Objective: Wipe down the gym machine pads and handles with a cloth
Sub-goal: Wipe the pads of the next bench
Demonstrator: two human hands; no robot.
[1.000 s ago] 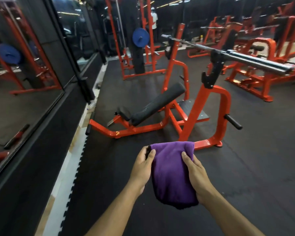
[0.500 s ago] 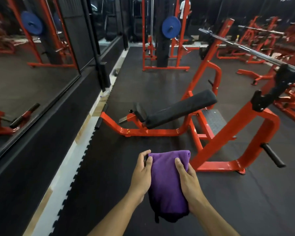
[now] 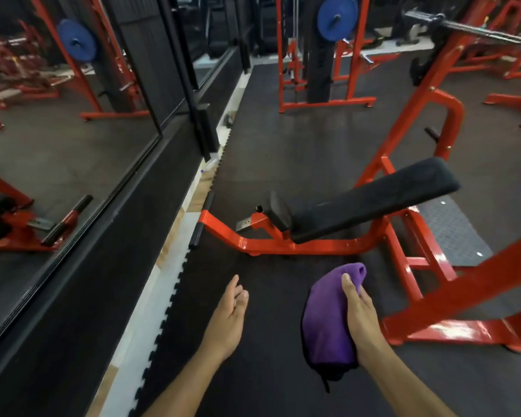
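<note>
Just short of the incline bench pad, the right hand grips the folded purple cloth (no legible branding); the left hand hangs relaxed, holding nothing, over bare black rubber flooring.

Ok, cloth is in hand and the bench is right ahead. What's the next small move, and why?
Probably step forward and bring the right hand with the cloth up to the backrest pad. That hand grips the cloth bunched and ready, the left hand is free, and the pad lies just ahead, with no contact yet between cloth and pad.
</note>
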